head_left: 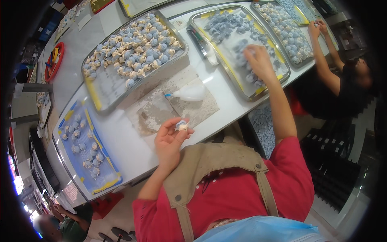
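Observation:
Close to the table's front edge, my left hand (169,139) pinches a small cream and blue-grey figurine (182,125) between thumb and fingers. My right hand (260,60) reaches over a metal tray (225,76) edged with yellow tape. Its fingers are bent together among loose blue-grey pieces (225,26); whatever lies between the fingertips is hidden. A white squeeze bottle (190,93) with a blue tip lies on its side on a stained board (155,115), just beyond my left hand.
A large tray (94,90) of assembled cream and blue figurines stands at left. A blue tray (111,171) with several more is nearer. Another tray (300,60) lies at right, near a co-worker's hands (318,27). A red basin (60,68) sits far left; another person sits lower left.

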`<state>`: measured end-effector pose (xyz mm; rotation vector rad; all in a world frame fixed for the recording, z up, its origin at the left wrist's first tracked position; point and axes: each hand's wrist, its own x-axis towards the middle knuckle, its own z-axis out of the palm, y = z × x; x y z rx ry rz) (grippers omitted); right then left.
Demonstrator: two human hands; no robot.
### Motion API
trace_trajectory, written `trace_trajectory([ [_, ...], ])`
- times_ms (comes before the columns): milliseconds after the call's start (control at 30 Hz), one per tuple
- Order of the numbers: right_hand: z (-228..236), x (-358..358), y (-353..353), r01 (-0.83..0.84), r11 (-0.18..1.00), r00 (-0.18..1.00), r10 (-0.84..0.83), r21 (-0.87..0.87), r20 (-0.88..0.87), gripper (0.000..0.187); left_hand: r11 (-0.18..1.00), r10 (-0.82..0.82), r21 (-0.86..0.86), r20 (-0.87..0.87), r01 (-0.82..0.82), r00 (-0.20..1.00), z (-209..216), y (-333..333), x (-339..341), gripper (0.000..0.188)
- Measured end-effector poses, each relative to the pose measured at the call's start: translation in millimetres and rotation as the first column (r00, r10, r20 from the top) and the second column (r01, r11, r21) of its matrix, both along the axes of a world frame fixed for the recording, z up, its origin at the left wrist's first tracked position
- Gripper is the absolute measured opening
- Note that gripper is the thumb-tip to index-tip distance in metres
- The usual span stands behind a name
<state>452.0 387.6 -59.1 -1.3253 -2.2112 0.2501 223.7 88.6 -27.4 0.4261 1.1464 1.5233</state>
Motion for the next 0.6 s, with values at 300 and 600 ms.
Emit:
trace_trajectory([
  [300,-1.4,-68.2,137.8,-0.307,0.932,0.944,0.324,0.194,-0.062,0.031,1.0,-0.013,-0.003,-0.05,0.013,0.999,6.4,3.0,7.8,0.034],
  [600,67.5,-34.3,60.3,-0.192,0.935,0.968,0.231,-0.299,0.099,0.023,1.0,0.002,-0.025,-0.029,-0.003,1.0,0.5,-0.2,1.2,0.035],
])
